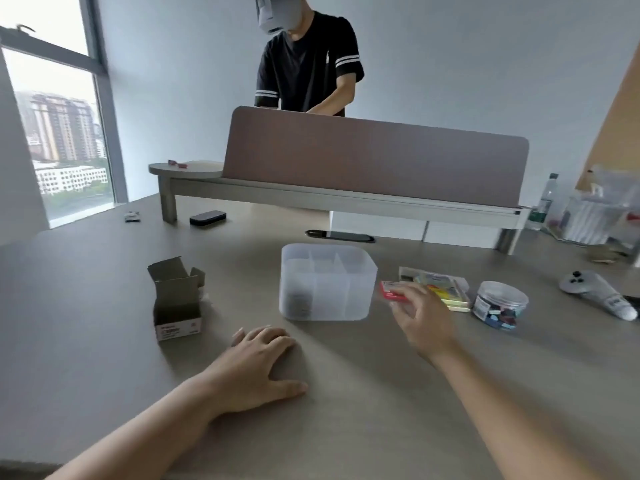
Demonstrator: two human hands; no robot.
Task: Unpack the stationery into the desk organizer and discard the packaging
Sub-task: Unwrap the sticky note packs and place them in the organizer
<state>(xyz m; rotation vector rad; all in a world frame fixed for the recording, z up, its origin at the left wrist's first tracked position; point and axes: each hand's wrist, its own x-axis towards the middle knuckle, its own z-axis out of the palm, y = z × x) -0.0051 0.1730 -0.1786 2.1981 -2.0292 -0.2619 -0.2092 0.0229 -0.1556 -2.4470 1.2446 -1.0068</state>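
A translucent white desk organizer (327, 282) with inner dividers stands mid-table. My right hand (424, 318) is just right of it, fingers closed on a small red box (393, 291) lifted off the table. Behind that hand lies a packet of coloured sticky notes (446, 285), and a clear round tub of coloured clips (500, 304) stands further right. An opened brown cardboard box (176, 299) stands upright to the organizer's left. My left hand (259, 362) rests flat on the table in front of the organizer, holding nothing.
A desk divider panel (374, 164) on a raised shelf crosses the back; a person stands behind it. A black case (207, 217) and a small wrapper (132, 216) lie at the back left. A white controller (599, 294), a bottle (547, 202) and plastic bags sit at the right.
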